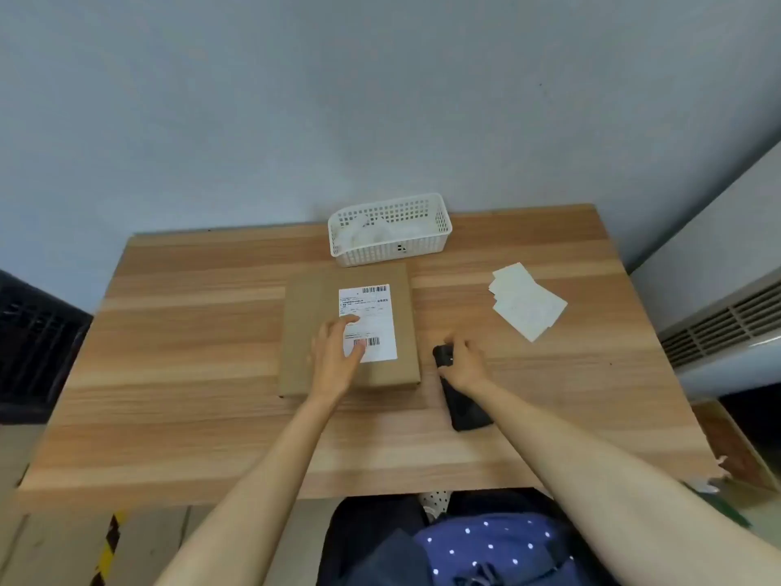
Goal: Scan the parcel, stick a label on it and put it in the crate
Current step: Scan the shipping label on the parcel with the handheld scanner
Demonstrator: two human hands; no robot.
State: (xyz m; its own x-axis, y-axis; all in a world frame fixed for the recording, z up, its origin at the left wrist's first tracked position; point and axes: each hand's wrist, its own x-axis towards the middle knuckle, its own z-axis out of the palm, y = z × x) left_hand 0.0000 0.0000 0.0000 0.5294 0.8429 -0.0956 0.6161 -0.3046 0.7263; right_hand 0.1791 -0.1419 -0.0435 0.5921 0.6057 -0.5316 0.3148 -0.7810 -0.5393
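**Parcel Flat on Wooden Table, Scanner in Right Hand's Grip**

Seen from above, near to far. Nearest, bare wood along the front edge of the table, open on both sides of the two forearms. Right hand curled around the upper part of a black handheld scanner, lying on the tabletop just beside the parcel's right edge, its lower end pointing toward the front edge. Left hand spread loose and flat, fingers released, resting on top of the brown cardboard parcel and partly covering the lower barcode of the white printed label already on its lid. Wide clear wood left of the parcel out to the table's left edge. Further right, well apart from the parcel, a loose fan of blank white labels. At the far edge, just beyond the parcel's top side, a white perforated plastic crate holding something pale and crumpled, too blurred to identify. Grey wall behind.
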